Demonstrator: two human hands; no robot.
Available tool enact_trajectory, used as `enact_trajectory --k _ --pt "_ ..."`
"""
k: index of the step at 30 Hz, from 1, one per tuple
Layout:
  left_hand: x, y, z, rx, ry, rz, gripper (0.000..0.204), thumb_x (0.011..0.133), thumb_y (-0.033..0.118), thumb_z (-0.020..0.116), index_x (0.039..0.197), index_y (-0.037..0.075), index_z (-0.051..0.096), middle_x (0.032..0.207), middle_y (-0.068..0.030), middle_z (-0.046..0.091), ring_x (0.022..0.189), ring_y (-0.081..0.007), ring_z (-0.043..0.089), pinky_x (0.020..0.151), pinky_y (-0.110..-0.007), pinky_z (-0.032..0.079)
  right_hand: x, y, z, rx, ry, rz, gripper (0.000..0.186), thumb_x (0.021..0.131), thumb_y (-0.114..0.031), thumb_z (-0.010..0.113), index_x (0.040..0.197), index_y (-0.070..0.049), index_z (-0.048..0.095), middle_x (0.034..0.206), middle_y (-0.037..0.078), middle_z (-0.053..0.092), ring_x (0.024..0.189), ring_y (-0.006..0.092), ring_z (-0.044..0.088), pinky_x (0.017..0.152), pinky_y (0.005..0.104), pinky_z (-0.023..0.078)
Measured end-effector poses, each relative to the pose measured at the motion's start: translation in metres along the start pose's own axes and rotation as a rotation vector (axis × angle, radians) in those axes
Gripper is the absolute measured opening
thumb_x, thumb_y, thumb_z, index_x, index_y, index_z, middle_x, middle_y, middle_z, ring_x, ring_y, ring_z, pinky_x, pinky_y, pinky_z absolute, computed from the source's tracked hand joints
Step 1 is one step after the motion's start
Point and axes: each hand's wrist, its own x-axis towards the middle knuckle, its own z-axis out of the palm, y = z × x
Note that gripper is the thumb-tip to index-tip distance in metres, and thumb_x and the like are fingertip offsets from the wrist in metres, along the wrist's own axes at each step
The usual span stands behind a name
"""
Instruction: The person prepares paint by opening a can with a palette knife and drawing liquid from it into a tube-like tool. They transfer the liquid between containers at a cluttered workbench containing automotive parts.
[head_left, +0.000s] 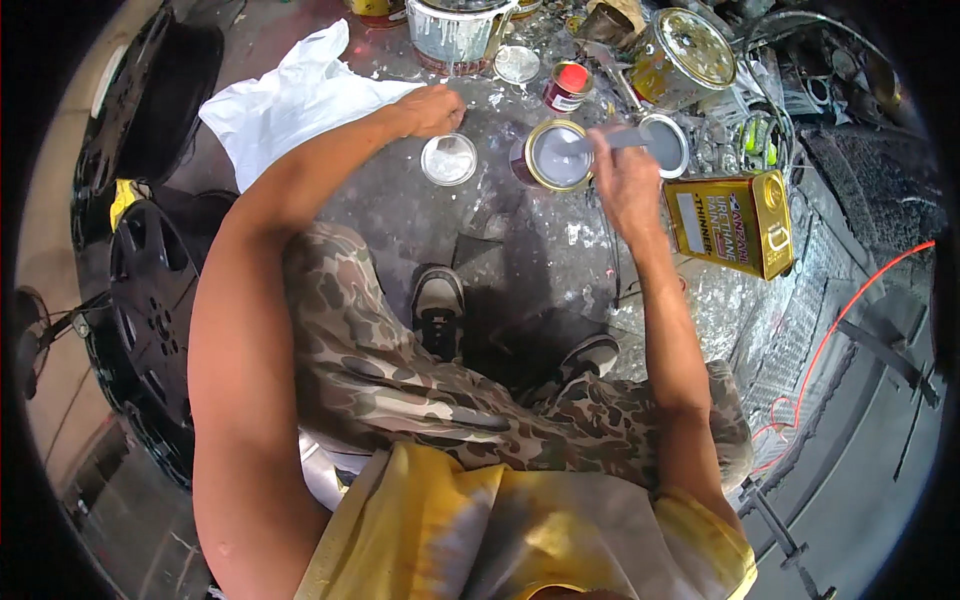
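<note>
My right hand (628, 178) is closed around a flat, grey-coated stirring stick (628, 138). Its lower end dips into grey paint in an open round can (560, 172). Just right of that hand is a round, silver-rimmed lid or shallow container (668, 150), grey inside. My left hand (436, 108) is curled closed near the floor, by the edge of a white plastic sheet or bag (290, 105); anything in its fingers is hidden. Between my hands sits a clear round cup or lid (449, 160). A small dark can with a red cap (568, 88) stands beyond the paint can.
A yellow rectangular thinner can (728, 222) stands right of my right forearm. Farther back are a paint-splashed bucket (460, 40), a whitish disc (516, 65) and a large stained can (680, 65). Black wheels (155, 290) line the left; an orange hose (825, 340) curves at right.
</note>
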Motion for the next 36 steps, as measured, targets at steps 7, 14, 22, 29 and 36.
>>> enact_trajectory --k 7,14,22,29,36 --pt "-0.003 -0.002 0.003 0.015 0.023 -0.006 0.02 0.086 0.015 0.055 0.093 0.004 0.071 0.094 -0.0202 0.072 0.094 -0.041 0.068 0.082 -0.051 0.052 0.015 -0.019 -0.015 0.353 0.034 0.374 0.038 0.1 -0.024 0.065 0.077 0.007 0.065 0.058 0.02 0.06 0.052 0.0377 0.062 0.053 0.045 0.047" --pt "0.002 -0.005 0.002 0.003 0.087 0.091 0.02 0.087 0.016 0.055 0.092 0.002 0.069 0.088 -0.0203 0.071 0.084 -0.0413 0.068 0.076 -0.05 0.053 -0.007 -0.009 0.0 0.168 -0.171 0.321 0.028 0.101 -0.024 0.064 0.097 0.003 0.066 0.071 0.019 0.065 0.061 0.0272 0.065 0.057 0.04 0.048" --pt "0.001 0.003 0.0 -0.01 0.077 0.059 0.019 0.086 0.013 0.054 0.089 0.001 0.068 0.085 -0.0196 0.071 0.083 -0.0394 0.068 0.075 -0.048 0.053 0.004 0.0 0.005 0.019 0.07 -0.152 0.033 0.105 -0.028 0.057 0.1 0.002 0.071 0.069 0.011 0.067 0.062 0.0149 0.064 0.059 0.0331 0.051" --pt "-0.004 -0.006 0.006 0.005 0.114 0.077 0.017 0.083 0.012 0.057 0.089 0.001 0.068 0.085 -0.0202 0.071 0.084 -0.0401 0.068 0.075 -0.048 0.052 0.015 -0.021 -0.024 0.314 -0.045 0.384 0.03 0.103 -0.025 0.06 0.1 0.003 0.07 0.073 0.011 0.067 0.061 0.0173 0.063 0.058 0.0339 0.049" --pt "0.004 0.001 -0.001 0.017 0.107 0.104 0.019 0.084 0.014 0.056 0.091 0.001 0.069 0.087 -0.0204 0.071 0.086 -0.0404 0.068 0.076 -0.05 0.052 0.0 0.001 -0.003 0.101 -0.042 0.165 0.03 0.102 -0.023 0.062 0.093 0.005 0.07 0.073 0.011 0.066 0.063 0.0206 0.063 0.06 0.0357 0.048"
